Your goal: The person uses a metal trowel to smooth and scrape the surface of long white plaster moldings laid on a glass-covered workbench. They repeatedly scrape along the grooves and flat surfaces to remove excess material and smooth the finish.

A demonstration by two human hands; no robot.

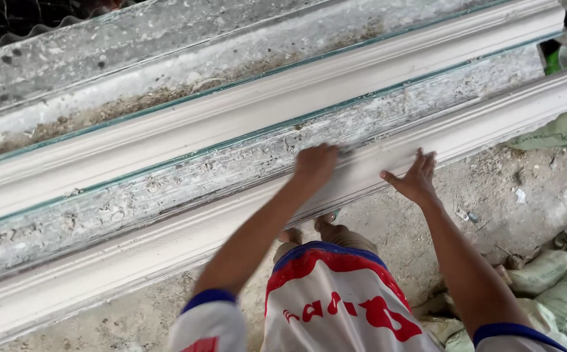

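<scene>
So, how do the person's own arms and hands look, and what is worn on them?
Both arms are bare from the upper arm down. The left hand and right hand wear no gloves, and no ring, watch or bracelet shows. The short white sleeves end in dark blue cuffs, and the left one carries a red patch. The white shirt has a blue and red collar and red lettering.

Packages: pale green woven sack [560, 133], printed, lying at the right edge on the dusty floor [492, 189]; heap of grey-green filled sacks [557, 287], bottom right corner, piled against one another. Labels, signs, screens: none visible.
</scene>
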